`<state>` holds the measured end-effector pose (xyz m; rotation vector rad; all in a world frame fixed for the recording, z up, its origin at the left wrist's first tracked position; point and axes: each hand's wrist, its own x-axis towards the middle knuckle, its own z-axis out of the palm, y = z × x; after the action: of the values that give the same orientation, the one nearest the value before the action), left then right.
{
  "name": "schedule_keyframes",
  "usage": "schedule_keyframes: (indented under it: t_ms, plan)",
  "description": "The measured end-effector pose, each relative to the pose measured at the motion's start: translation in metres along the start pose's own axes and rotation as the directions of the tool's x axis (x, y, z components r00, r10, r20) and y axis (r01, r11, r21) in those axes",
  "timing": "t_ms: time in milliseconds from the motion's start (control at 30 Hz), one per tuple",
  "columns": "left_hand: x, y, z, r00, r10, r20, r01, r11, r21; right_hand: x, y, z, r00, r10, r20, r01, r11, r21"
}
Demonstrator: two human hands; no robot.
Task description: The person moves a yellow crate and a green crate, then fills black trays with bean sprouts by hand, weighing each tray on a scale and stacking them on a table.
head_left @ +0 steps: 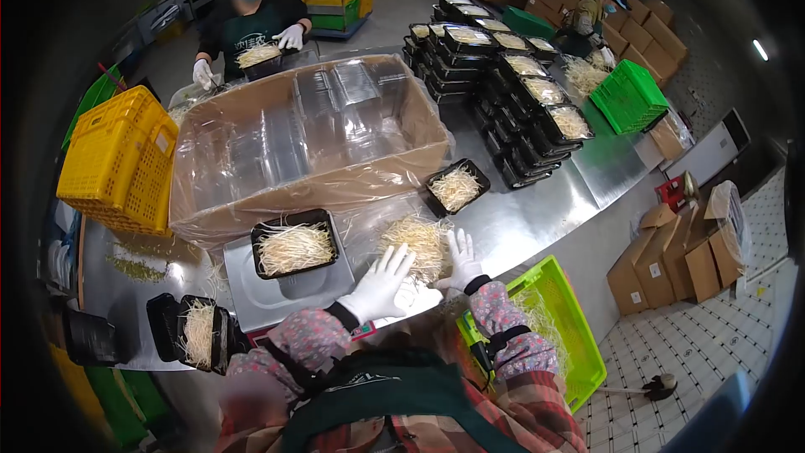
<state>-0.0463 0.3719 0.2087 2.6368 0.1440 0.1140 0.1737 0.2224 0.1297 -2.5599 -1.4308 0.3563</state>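
Observation:
A loose pile of bean sprouts (417,245) lies on the metal table in front of me. My left hand (379,287), in a white glove, rests at the near left side of the pile with its fingers stretched out. On the right side, my right hand (460,262), also gloved, touches or nearly touches the sprouts, fingers apart. To the left, a black tray filled with sprouts (293,245) sits on a scale (243,279). Another filled black tray (456,188) stands just beyond the pile.
A plastic-lined carton (335,184) holds clear lids. Stacked packed trays (524,88) stand at the right back. A yellow crate (117,159) is at left, a lime crate (579,327) beside my right arm. Across the table, a co-worker (251,25) handles a tray; another person (591,21) works farther off.

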Motion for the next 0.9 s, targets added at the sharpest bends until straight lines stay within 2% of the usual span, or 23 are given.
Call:
schedule_keyframes:
  t_ms: [33,100,133,200,267,333,367,433,467,500,533,567,600,667,733,800,833,867,900]
  plan:
    - [0.019,-0.007,0.017,1.0,0.002,0.004,-0.002,1.0,0.003,0.003,-0.014,-0.008,0.998,0.002,0.062,-0.001,1.0,-0.024]
    - [0.052,-0.02,0.044,0.996,-0.031,0.088,0.005,0.961,0.275,0.018,-0.024,-0.009,0.991,-0.018,0.134,0.028,0.997,-0.075]
    - [0.064,-0.023,0.046,0.995,-0.034,0.094,0.006,0.96,0.281,0.026,-0.027,-0.01,0.99,-0.023,0.136,0.041,0.99,-0.134]
    - [0.093,-0.034,0.049,0.983,-0.139,0.123,0.085,0.926,0.367,0.041,-0.025,-0.019,0.976,0.011,0.217,0.011,0.995,-0.1]
    - [0.111,-0.042,0.042,0.95,-0.258,0.175,0.192,0.927,0.323,0.058,-0.008,-0.012,0.976,-0.018,0.218,0.031,0.998,-0.055]
    - [0.122,-0.051,0.04,0.9,-0.331,0.284,0.267,0.933,0.24,0.073,0.008,0.0,0.94,-0.061,0.337,0.084,0.995,-0.053]
    - [0.123,-0.053,0.046,0.894,-0.339,0.294,0.275,0.931,0.24,0.075,0.014,0.008,0.935,-0.066,0.347,0.087,0.995,-0.044]
    - [0.127,-0.06,0.055,0.917,-0.358,0.176,0.339,0.932,0.13,0.081,0.021,0.015,0.941,-0.086,0.327,0.076,0.996,0.044]
    - [0.129,-0.062,0.059,0.913,-0.368,0.173,0.348,0.927,0.136,0.083,0.022,0.014,0.944,-0.098,0.314,0.074,0.993,0.088]
    - [0.129,-0.063,0.064,0.896,-0.409,0.172,0.385,0.909,0.157,0.079,0.025,0.015,0.969,-0.149,0.199,0.133,0.987,0.091]
    - [0.127,-0.061,0.067,0.876,-0.451,0.174,0.423,0.889,0.176,0.08,0.027,0.015,0.966,-0.16,0.205,0.142,0.985,0.098]
    - [0.123,-0.062,0.069,0.915,-0.395,0.079,0.387,0.916,0.105,0.082,0.031,0.015,0.96,-0.195,0.201,0.186,0.98,0.064]
    - [0.12,-0.063,0.071,0.911,-0.403,0.082,0.394,0.913,0.106,0.083,0.035,0.014,0.953,-0.228,0.199,0.227,0.973,0.028]
    - [0.118,-0.045,0.046,0.883,-0.429,0.193,0.412,0.903,0.121,0.079,0.046,0.005,0.955,-0.237,0.179,0.239,0.971,0.011]
    - [0.109,-0.052,0.052,0.909,-0.386,0.156,0.366,0.92,0.141,0.079,0.064,-0.005,0.947,-0.265,0.181,0.276,0.96,-0.044]
    - [0.097,-0.056,0.054,0.93,-0.347,0.12,0.325,0.931,0.166,0.076,0.076,-0.033,0.966,-0.175,0.188,0.189,0.98,-0.063]
    - [0.091,-0.057,0.053,0.967,-0.247,0.056,0.233,0.954,0.19,0.073,0.076,-0.056,0.975,-0.149,0.164,0.152,0.988,-0.004]
    - [0.087,-0.057,0.052,0.99,-0.143,-0.005,0.141,0.965,0.22,0.077,0.077,-0.064,0.981,-0.019,0.195,0.029,0.999,-0.045]
    - [0.085,-0.057,0.051,0.988,-0.154,-0.009,0.152,0.964,0.22,0.078,0.08,-0.075,0.982,-0.046,0.181,0.036,0.998,0.057]
